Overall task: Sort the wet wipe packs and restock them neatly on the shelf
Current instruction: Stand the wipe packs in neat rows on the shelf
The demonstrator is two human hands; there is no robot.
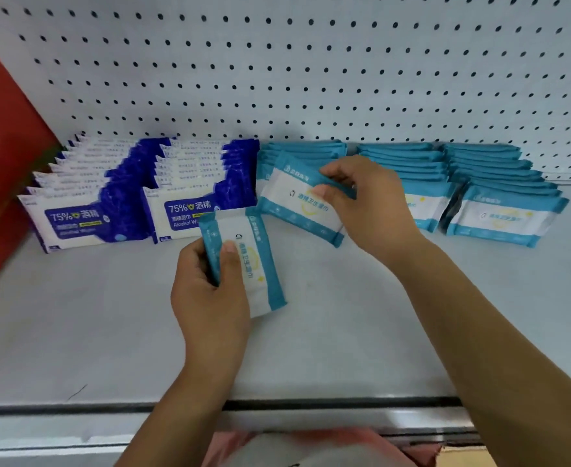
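Note:
My left hand (210, 291) grips a teal-and-white wipe pack (247, 261), held upright above the shelf floor (109, 325). A second teal pack (297, 203) is pinched by my right hand (365, 203) at its top right edge, leaning at the front of the leftmost teal row (301, 151). Two more teal rows, one in the middle (409, 163) and one on the right (500, 193), lean against the back. Two rows of dark blue 75% alcohol wipe packs fill the left side, one at the far left (85, 200) and one beside it (196, 193).
A white pegboard (311, 69) forms the back wall. A red side panel (1, 156) closes the shelf on the left. The shelf's front lip with a dark rail (75, 409) runs below my forearms. Something pinkish lies blurred at the bottom edge (311, 443).

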